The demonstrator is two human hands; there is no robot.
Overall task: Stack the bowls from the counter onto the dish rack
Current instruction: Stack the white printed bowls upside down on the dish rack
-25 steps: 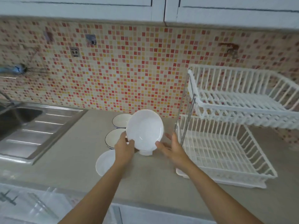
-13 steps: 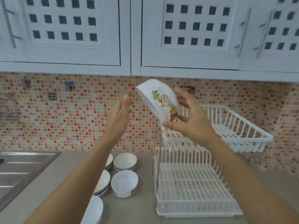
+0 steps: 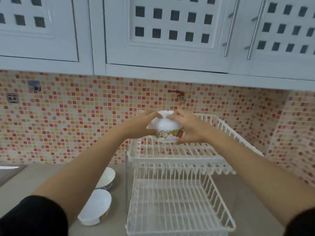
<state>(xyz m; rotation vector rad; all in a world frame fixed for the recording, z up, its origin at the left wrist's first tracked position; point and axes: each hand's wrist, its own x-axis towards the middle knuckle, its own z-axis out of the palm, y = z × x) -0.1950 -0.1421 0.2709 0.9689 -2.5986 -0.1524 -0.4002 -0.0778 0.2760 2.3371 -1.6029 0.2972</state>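
Observation:
A white bowl with cartoon animals (image 3: pixel 166 127) is upside down over the upper tier of the white two-tier dish rack (image 3: pixel 179 157), its rim at the wires. My left hand (image 3: pixel 142 124) grips its left side and my right hand (image 3: pixel 187 126) its right side. Two more bowls stay on the counter left of the rack: a plain white bowl (image 3: pixel 96 207) near me and a blue-rimmed bowl (image 3: pixel 106 178) behind it, partly hidden by my left forearm. The lower tier (image 3: pixel 179 206) holds nothing.
The grey counter (image 3: pixel 25 183) runs left to a steel sink edge (image 3: pixel 10 171). A mosaic tile backsplash (image 3: pixel 76 120) rises behind the rack. White wall cabinets (image 3: pixel 167 36) hang low above it, with a red tap (image 3: pixel 178 94) just behind the bowl.
Both hands turned the cartoon bowl rim-down and lowered it from in front of the cabinets to the rack's upper tier. The view has shifted right and closer to the rack.

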